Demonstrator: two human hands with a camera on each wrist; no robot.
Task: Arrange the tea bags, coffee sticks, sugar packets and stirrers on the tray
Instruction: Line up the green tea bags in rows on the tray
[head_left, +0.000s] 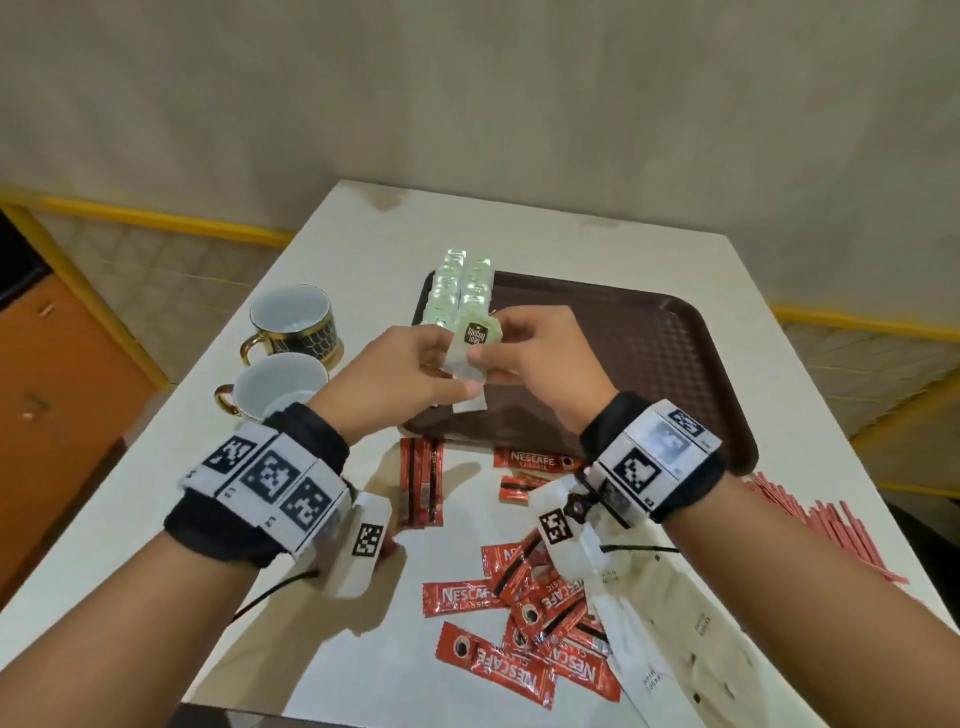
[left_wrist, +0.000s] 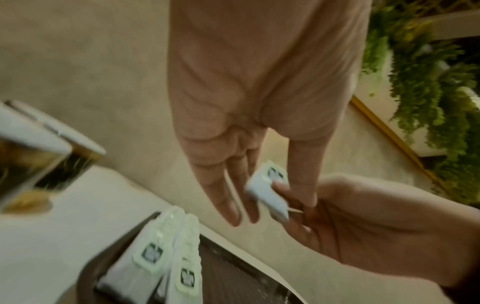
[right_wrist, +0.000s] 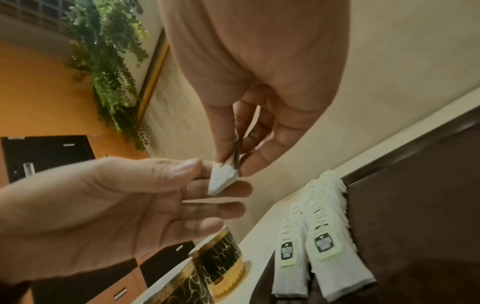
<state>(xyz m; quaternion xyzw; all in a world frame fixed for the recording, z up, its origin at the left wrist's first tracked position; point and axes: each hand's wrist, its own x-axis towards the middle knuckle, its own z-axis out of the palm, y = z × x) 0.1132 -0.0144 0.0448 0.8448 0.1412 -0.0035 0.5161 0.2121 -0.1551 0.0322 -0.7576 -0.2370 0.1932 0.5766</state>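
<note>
Both hands hold one white tea bag (head_left: 470, 345) with a dark-printed tag above the left part of the brown tray (head_left: 649, 353). My right hand (head_left: 493, 349) pinches its upper end between thumb and forefinger (right_wrist: 221, 156). My left hand (head_left: 449, 375) pinches its lower end, thumb on top; another white edge shows between its fingers. Two rows of tea bags (head_left: 457, 286) lie along the tray's left side, also visible in the right wrist view (right_wrist: 322, 236). Red coffee sticks (head_left: 519, 623), white sugar packets (head_left: 675, 649) and red stirrers (head_left: 821, 525) lie on the white table.
Two white cups with black-and-gold sides (head_left: 291, 322) (head_left: 275, 384) stand on the table left of the tray. Most of the tray's ribbed floor right of the tea bags is bare. A wall stands behind the table, and an orange cabinet (head_left: 62, 389) at the left.
</note>
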